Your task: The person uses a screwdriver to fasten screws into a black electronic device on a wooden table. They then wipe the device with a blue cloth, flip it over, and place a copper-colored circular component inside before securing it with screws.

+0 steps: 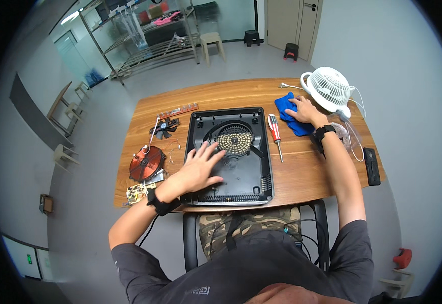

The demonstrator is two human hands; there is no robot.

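My left hand (pixel 199 169) lies with spread fingers on the inside of a black plastic casing (pixel 241 178), perhaps the lower shell of an induction cooker. The casing sits flat on the table, its round vent grille (pixel 235 141) just beyond my fingertips. At the right, my right hand (pixel 304 111) has its fingers and thumb on a crumpled blue cloth (pixel 300 127), gripping it against the tabletop. A screwdriver (pixel 275 133) with a red, white and dark handle rests between the casing and the cloth.
Left of the casing are a copper coil disc (pixel 147 163), a black fan (pixel 164 128), a circuit board (pixel 139 193) and a narrow red board (pixel 178 110). A white fan (pixel 328 87) and a black oblong object (pixel 371 166) stand along the wooden table's (pixel 302 177) right side.
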